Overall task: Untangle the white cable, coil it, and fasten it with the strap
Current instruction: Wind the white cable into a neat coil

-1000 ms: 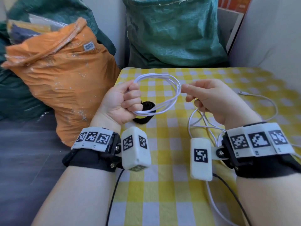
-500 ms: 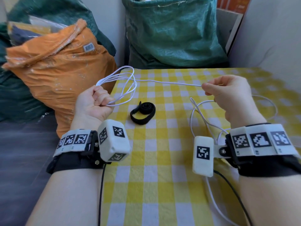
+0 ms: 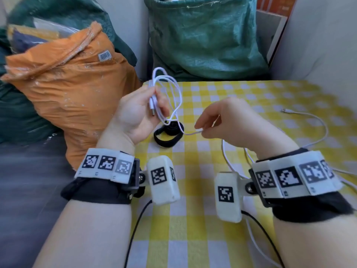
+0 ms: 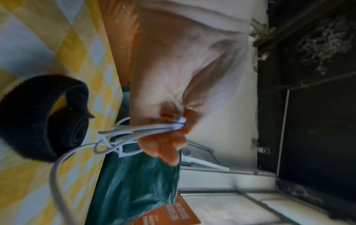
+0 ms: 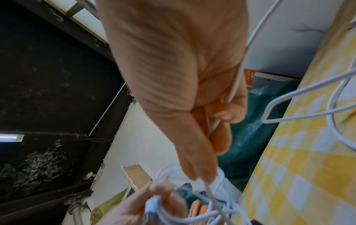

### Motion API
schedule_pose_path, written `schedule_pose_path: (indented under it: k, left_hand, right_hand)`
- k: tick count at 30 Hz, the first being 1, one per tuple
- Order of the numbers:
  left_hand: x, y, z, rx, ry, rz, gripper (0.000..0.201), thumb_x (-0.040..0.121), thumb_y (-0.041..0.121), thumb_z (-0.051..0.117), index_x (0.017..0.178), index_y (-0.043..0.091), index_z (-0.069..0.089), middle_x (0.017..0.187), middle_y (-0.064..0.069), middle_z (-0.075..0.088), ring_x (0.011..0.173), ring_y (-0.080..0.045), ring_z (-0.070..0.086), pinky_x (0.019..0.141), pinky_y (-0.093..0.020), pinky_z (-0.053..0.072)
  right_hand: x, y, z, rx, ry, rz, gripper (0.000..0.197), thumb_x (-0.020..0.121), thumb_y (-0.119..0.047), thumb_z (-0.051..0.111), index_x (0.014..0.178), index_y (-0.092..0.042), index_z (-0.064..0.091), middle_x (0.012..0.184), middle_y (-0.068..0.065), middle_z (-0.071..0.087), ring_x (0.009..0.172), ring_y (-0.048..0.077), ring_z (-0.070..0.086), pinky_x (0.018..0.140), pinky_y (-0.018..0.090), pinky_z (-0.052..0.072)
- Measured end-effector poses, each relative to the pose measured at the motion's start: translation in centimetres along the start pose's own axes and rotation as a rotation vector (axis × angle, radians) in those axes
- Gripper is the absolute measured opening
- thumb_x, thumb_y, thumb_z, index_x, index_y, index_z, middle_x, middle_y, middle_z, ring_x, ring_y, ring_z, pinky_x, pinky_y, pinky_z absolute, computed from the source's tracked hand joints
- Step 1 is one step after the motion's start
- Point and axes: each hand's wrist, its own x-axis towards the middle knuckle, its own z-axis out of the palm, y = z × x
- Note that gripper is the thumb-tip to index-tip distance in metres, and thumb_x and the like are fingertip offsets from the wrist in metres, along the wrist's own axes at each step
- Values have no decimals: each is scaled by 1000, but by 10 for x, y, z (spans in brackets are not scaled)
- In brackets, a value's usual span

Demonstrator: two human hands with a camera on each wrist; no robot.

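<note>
My left hand [image 3: 154, 105] is raised over the table's far left part and grips a small coil of the white cable [image 3: 174, 93]; a USB plug hangs down across its palm. In the left wrist view its fingers [image 4: 169, 146] clamp the gathered loops [image 4: 146, 129]. My right hand [image 3: 201, 131] pinches the cable's running length [image 3: 190, 133] just right of the coil; its thumb and fingers [image 5: 221, 137] close on the strand [image 5: 210, 196]. The black strap [image 3: 168, 134], rolled up, lies on the cloth beneath the coil [image 4: 38, 115]. The rest of the cable [image 3: 324, 130] trails loose on the table to the right.
The table wears a yellow checked cloth [image 3: 193, 238]. An orange sack [image 3: 73, 89] stands against its left edge and a green sack [image 3: 202, 35] behind its far edge. A pale cushion [image 3: 318, 45] rises at the right. The cable's small connector [image 3: 284, 110] lies at far right.
My left hand has swung back right, from beyond the table edge to above the strap. My right hand has moved left and down toward it. The stretched strand between them has gone short.
</note>
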Motion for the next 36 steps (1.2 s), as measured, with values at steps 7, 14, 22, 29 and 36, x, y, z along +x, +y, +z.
schedule_pose_path:
  k: [7, 14, 22, 29, 36]
  left_hand:
    - [-12, -15, 29, 331, -204, -61, 22, 102, 13, 32, 97, 0, 49, 82, -16, 57, 68, -27, 60, 63, -32, 48]
    - [-12, -20, 34, 473, -178, -67, 21, 102, 14, 35, 86, 4, 46, 55, 0, 41, 36, -5, 29, 38, -17, 17]
    - [-9, -4, 7, 345, -149, -263, 29, 101, 21, 33, 77, 13, 46, 42, 7, 27, 28, -2, 19, 38, -15, 11]
    - [-14, -6, 9, 259, -368, -404, 31, 86, 39, 43, 64, 18, 50, 40, 11, 26, 28, 1, 17, 38, -17, 9]
    - [-5, -4, 1, -113, -554, -441, 35, 93, 37, 36, 67, 20, 51, 47, 10, 21, 32, -6, 15, 35, -16, 20]
  right_hand:
    - [2, -8, 8, 250, 132, -133, 33, 63, -1, 80, 64, -23, 56, 63, -2, 70, 63, 11, 68, 69, 35, 57]
    - [2, -7, 4, 317, 140, -178, 32, 67, -1, 79, 72, -25, 60, 73, -14, 63, 58, 4, 63, 55, 12, 43]
    - [9, 22, -13, 343, 556, -23, 27, 69, -14, 79, 59, -26, 56, 59, -8, 60, 50, 6, 53, 52, 18, 40]
    - [14, 25, -7, 356, 631, 6, 17, 76, -21, 71, 63, -27, 61, 62, -11, 61, 59, 6, 54, 62, 28, 47]
    - [5, 8, 3, 409, 159, -15, 35, 97, -47, 40, 102, -23, 64, 83, -5, 68, 77, 8, 61, 72, 27, 47]
